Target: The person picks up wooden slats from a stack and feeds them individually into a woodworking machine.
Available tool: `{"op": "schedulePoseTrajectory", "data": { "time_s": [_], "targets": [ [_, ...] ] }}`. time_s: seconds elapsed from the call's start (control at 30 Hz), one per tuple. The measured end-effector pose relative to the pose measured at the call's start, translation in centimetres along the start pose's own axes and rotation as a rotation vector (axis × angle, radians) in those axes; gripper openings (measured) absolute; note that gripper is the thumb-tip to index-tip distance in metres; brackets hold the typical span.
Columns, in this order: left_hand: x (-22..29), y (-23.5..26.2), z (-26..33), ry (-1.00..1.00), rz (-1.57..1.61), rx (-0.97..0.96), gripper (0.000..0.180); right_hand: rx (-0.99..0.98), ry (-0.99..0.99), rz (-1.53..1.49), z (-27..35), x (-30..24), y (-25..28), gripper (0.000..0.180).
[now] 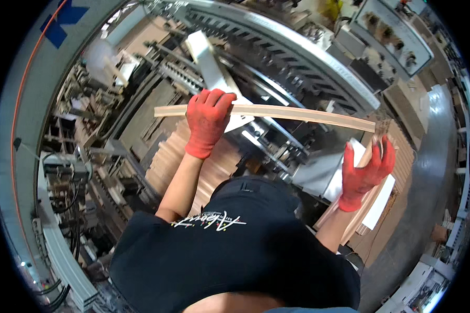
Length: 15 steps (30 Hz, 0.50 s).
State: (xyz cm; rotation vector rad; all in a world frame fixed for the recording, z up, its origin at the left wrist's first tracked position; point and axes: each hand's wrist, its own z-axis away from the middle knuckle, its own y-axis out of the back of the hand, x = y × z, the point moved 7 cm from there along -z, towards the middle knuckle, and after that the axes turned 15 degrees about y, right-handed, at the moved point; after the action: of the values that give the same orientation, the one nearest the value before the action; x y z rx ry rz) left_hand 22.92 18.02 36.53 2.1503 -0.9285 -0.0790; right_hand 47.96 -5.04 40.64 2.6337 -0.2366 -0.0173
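Observation:
A long, narrow wooden strip (303, 113) stretches across in front of me, raised above the machine. My left hand (208, 122), in a red work glove, is closed around it left of its middle. My right hand (368, 169), gloved the same way, is just below the strip's right end with its fingers spread and apart from the wood. Under that hand lie more wooden strips (358, 221) beside a white piece (378, 204). Beneath my left forearm is a row of light brown wooden strips (168, 160) lying side by side.
A machine with metal rails (277, 135) and a long striped beam (308, 65) spans the far side. A pale board (209, 60) leans over it. Left are machine frames (107, 182) and an orange cable (20, 104). Stacked cardboard-coloured material (402, 151) stands right, by grey floor (434, 151).

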Motion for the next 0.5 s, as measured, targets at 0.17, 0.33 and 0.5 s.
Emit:
{"op": "schedulePoseTrajectory", "data": {
  "time_s": [0.17, 0.33, 0.5],
  "targets": [
    [-1.9, 0.7, 1.4, -0.039, 0.036, -0.026, 0.022, -0.316, 0.149, 0.019, 1.9, 0.4, -4.1, 0.044],
    [-4.1, 0.3, 0.9, -0.067, 0.013, -0.093, 0.025, -0.511, 0.165, -0.279, 4.6, -0.5, -7.2, 0.045],
    [-8.1, -3.1, -0.5, 0.368, -0.134, 0.227, 0.079, -0.811, 0.139, -0.664, 7.5, -5.0, -11.5, 0.040]
  ]
}}
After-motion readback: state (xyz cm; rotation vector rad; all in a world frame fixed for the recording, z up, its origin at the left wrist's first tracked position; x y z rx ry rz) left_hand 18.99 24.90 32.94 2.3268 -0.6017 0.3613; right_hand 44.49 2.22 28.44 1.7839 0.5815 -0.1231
